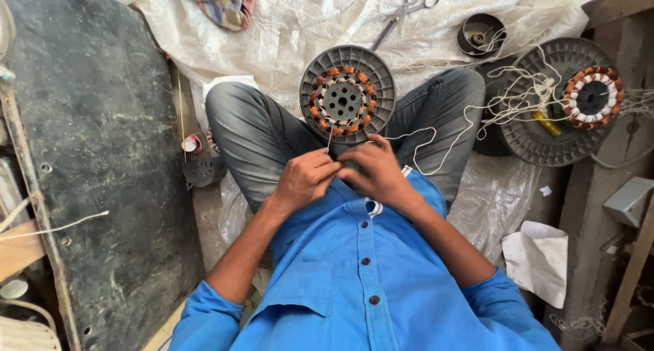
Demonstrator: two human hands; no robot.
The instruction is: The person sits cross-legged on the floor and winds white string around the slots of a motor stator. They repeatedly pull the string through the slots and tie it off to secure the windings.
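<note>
The left hand point(304, 179) and right hand point(377, 171) meet fingertip to fingertip over the lap, both pinched narrow on a thin white string point(427, 147); just beyond them a round grey stator disc point(348, 94) with orange copper windings leans between the knees; the string loops away rightward across the jeans point(252, 130) toward a second wound disc point(558, 99) at the plastic sheet's point(300, 24) right edge.

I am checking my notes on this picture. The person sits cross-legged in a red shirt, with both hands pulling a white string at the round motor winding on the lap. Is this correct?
Not quite: the shirt is blue, not red, as the head view shows. The rest holds: the left hand and right hand meet on the white string by the round motor winding on the lap.
</note>
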